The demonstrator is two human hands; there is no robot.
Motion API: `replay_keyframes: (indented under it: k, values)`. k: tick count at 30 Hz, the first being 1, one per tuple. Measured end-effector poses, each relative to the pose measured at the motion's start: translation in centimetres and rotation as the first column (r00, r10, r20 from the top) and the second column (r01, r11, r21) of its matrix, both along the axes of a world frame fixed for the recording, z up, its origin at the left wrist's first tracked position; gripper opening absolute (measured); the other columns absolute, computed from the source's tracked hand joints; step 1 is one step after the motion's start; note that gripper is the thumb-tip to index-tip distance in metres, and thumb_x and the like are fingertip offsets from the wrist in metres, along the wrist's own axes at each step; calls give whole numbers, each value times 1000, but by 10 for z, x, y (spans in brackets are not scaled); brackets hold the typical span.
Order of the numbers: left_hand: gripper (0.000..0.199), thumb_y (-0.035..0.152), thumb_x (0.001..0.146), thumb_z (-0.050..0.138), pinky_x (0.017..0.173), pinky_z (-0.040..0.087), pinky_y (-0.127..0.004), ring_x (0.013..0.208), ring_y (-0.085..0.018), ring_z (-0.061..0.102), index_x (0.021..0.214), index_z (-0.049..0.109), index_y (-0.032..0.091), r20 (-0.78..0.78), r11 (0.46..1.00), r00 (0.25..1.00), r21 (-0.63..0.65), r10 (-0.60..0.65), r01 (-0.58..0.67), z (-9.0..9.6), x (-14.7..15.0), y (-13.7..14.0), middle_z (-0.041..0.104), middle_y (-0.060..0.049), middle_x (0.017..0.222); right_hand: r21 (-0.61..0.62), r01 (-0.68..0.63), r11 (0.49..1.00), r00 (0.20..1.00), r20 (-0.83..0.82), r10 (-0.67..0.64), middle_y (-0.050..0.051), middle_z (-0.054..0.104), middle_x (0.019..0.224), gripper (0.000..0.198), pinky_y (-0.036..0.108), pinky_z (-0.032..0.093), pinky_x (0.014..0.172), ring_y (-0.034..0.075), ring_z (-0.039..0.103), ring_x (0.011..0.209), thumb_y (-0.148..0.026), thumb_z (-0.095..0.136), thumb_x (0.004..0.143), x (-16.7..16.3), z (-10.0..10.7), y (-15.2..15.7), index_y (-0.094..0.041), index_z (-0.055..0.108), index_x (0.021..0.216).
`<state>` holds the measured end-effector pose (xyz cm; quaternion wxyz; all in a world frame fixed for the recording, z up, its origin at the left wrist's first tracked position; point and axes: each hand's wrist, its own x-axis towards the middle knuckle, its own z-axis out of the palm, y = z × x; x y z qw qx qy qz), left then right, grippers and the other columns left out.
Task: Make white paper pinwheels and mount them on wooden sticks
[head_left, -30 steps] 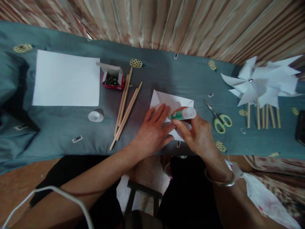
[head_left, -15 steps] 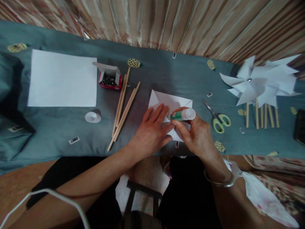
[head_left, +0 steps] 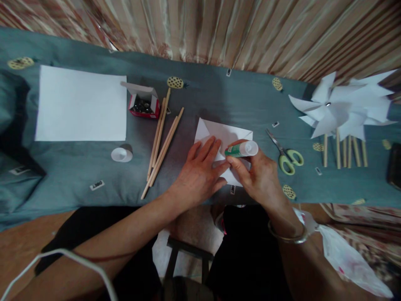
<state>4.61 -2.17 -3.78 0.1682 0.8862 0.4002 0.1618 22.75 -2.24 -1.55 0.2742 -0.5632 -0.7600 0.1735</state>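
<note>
Glue stick [head_left: 239, 149] nudged, right fingers [head_left: 237, 165] pinching it, left fingers [head_left: 205, 148] spread, teal cloth [head_left: 257, 100], curtain [head_left: 200, 29]

Pleated brownish curtains [head_left: 219, 33] hang along the far edge of a long blue-green cloth [head_left: 247, 100] — printed with yellow pineapples [head_left: 174, 82] — while below, in dim light, a dark stool-like frame [head_left: 190, 248] shows above the floor [head_left: 19, 240], orange-brown at left.

Left hand [head_left: 202, 173] pressed flat, right hand [head_left: 258, 171] curled in grip

Folded paper [head_left: 227, 132], partly hidden
</note>
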Motion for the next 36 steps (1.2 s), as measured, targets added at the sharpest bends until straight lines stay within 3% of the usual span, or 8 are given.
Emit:
replay_keyframes:
  k: [20, 36]
  values:
    - [45, 36, 91, 63, 118, 26, -60, 148, -40, 29, 132, 60, 19, -30, 1000, 1000, -29, -5, 5, 4, 0, 1, 38, -23, 156, -63, 37, 997, 999, -34, -39, 12, 72, 104, 21, 45, 57, 86, 27, 70, 95, -34, 58, 94, -4, -1, 4, -20, 60, 109]
    - [44, 37, 91, 62, 118, 26, -61, 147, -39, 31, 132, 60, 19, -2, 999, 1000, -45, 1, -1, 2, 1, 0, 38, -22, 155, -54, -6, 999, 1000, -24, 5, 11, 72, 106, 21, 45, 56, 89, 28, 70, 100, -31, 57, 94, -8, 2, 4, -19, 59, 111]
